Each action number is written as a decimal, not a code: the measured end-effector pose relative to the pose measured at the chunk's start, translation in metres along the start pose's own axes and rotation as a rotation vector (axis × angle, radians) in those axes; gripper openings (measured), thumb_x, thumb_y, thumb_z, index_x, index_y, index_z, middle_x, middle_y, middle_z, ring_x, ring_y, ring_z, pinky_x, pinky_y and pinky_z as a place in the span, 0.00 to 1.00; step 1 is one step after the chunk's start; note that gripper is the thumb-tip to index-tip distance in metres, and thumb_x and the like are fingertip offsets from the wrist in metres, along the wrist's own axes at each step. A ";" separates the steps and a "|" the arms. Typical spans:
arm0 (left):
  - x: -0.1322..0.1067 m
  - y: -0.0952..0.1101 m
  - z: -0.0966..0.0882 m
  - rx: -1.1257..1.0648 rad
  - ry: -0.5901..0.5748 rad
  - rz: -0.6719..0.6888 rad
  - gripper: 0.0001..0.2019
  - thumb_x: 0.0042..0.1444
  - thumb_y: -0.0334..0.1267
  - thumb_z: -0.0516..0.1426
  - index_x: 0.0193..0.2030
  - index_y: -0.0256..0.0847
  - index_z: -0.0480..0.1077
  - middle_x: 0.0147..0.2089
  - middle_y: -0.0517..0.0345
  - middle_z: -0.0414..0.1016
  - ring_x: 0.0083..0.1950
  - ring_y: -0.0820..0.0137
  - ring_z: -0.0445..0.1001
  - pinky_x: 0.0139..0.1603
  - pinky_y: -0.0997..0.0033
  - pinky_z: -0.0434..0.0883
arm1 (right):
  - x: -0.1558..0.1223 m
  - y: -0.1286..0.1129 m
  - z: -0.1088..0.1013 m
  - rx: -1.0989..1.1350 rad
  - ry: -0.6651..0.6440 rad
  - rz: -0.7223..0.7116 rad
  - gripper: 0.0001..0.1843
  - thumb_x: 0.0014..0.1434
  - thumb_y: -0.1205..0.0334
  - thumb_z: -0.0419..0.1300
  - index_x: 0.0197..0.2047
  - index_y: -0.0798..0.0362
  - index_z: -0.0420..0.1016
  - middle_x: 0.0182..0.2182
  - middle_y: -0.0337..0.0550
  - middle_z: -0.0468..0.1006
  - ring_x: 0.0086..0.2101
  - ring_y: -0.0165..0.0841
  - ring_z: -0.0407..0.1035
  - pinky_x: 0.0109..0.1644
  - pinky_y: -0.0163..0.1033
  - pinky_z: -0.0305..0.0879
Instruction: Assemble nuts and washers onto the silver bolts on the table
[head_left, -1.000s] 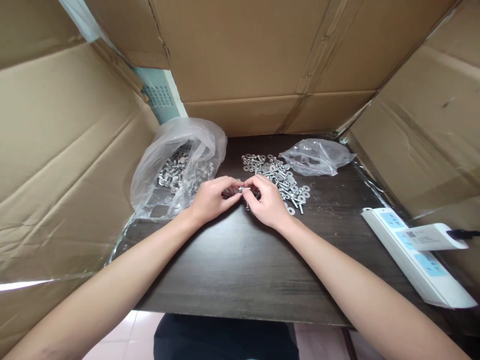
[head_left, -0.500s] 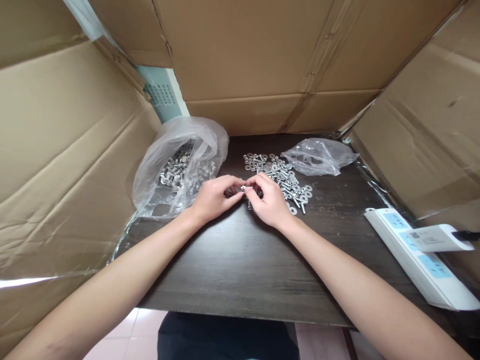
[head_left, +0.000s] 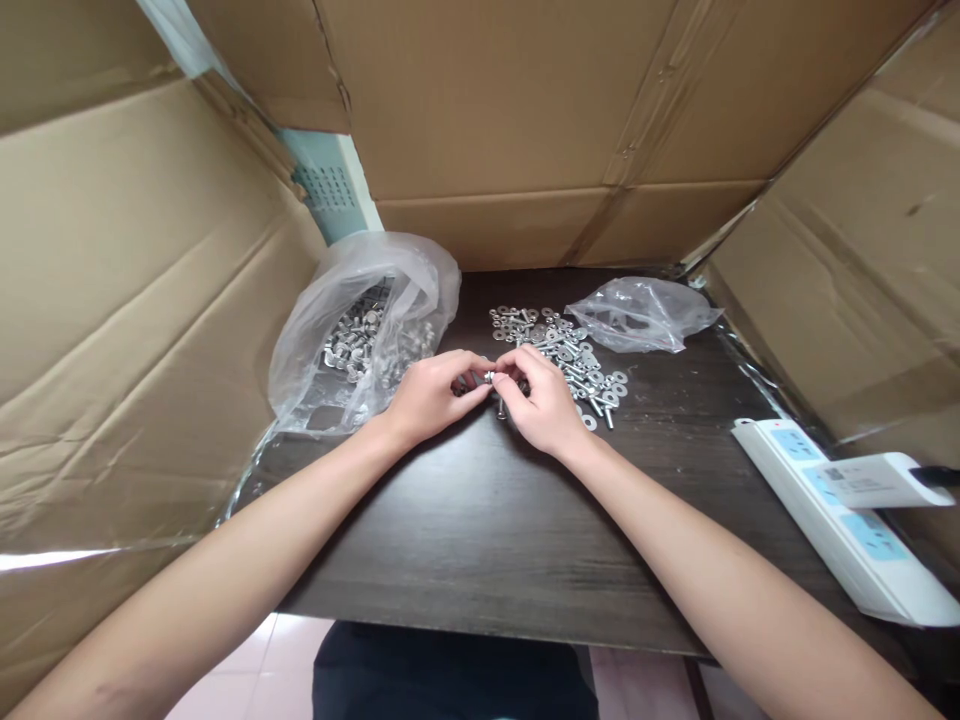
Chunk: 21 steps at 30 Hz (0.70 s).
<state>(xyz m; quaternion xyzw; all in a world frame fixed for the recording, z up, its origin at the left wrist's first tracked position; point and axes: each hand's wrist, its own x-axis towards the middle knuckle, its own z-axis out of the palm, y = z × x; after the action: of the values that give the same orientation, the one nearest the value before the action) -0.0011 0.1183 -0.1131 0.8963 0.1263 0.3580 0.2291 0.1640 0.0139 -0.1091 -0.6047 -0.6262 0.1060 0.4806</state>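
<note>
Over the middle of the table, my left hand (head_left: 433,398) and my right hand (head_left: 541,400) meet fingertip to fingertip. Both pinch a small shiny bolt (head_left: 490,377) between thumb and fingers. A nut or washer seems to sit on it, but the fingers cover most of it. Just under my right fingertips another bolt (head_left: 502,408) shows on the tabletop. Behind and right of my right hand spreads a loose pile of bolts, nuts and flat washers (head_left: 574,355), partly hidden by that hand.
A clear plastic bag (head_left: 300,330) holding many metal fasteners lies at the left. A flattened plastic bag (head_left: 652,312) rests at the back right. A white power strip (head_left: 832,540) with a plugged-in adapter (head_left: 885,480) lies on the right. Cardboard walls (head_left: 525,100) enclose the dark table (head_left: 465,540).
Both hands stay nearly in place, still pinching the bolt, with only slight finger movement. The whole view has shifted a little.
</note>
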 end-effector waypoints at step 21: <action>0.001 0.000 0.001 -0.019 -0.010 -0.023 0.06 0.64 0.32 0.64 0.47 0.40 0.78 0.38 0.58 0.80 0.34 0.73 0.77 0.37 0.75 0.73 | 0.001 0.000 0.000 -0.020 -0.001 0.004 0.07 0.66 0.63 0.54 0.34 0.50 0.70 0.35 0.44 0.75 0.38 0.39 0.70 0.45 0.45 0.64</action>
<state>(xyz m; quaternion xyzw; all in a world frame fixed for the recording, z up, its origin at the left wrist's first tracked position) 0.0005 0.1182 -0.1126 0.8944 0.1322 0.3519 0.2422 0.1645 0.0143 -0.1088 -0.6105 -0.6263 0.1009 0.4742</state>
